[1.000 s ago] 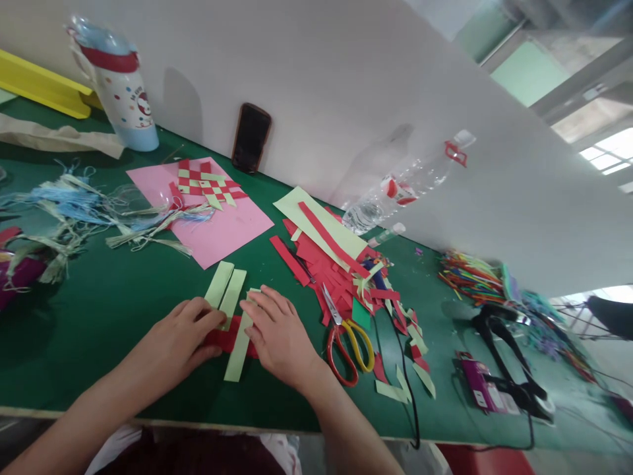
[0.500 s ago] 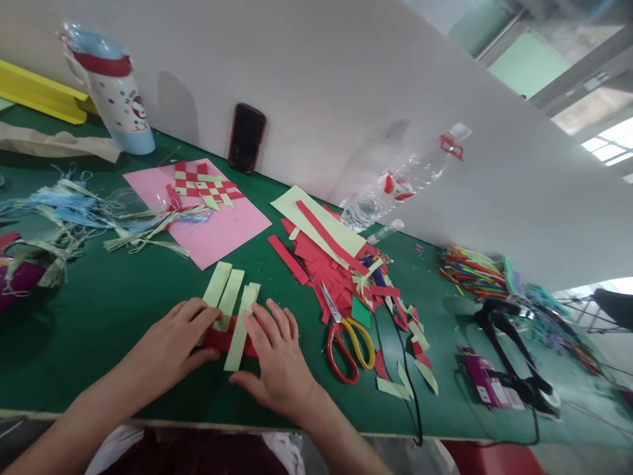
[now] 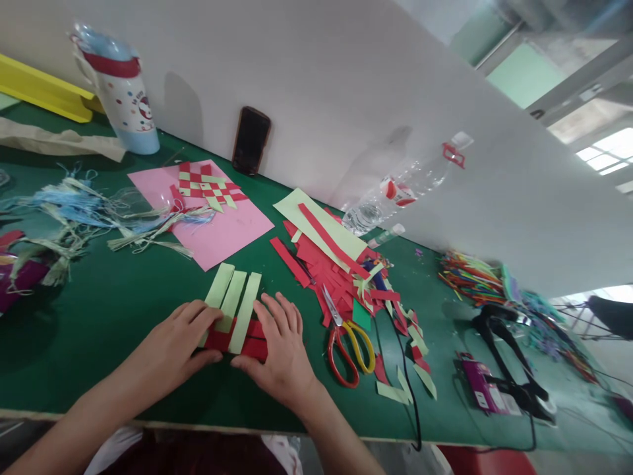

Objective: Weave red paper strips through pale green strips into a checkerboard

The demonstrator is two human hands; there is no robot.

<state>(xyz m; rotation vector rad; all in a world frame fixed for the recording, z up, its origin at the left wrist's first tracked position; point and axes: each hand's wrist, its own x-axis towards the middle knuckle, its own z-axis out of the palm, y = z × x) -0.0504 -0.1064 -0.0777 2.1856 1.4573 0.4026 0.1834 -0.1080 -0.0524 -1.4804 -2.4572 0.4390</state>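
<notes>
Red paper strips (image 3: 257, 348) lie crosswise near the table's front edge, woven with three pale green paper strips (image 3: 243, 315) that point away from me. My left hand (image 3: 190, 333) grips the left end of this paper weave, fingers curled over it and thumb along its lower edge. At the right end rests my right hand (image 3: 281, 346), its fingers stretched out and its thumb by the lower edge. The red ends show between that thumb and forefinger. What lies under my palms is hidden.
Right of the weave lie scissors (image 3: 349, 343) beside a heap of red paper (image 3: 326, 274). Pink paper (image 3: 217, 237) carries a finished-looking checkered piece (image 3: 208, 185). Along the wall stand a phone (image 3: 251, 140), a flask (image 3: 123, 99) and a plastic bottle (image 3: 386, 198). A black cable (image 3: 410, 382) crosses the table.
The rightmost green strip has slid away from me, so its lower end sits near the red strips' edge. My right fingers have shifted off it to the right; my left hand stays put.
</notes>
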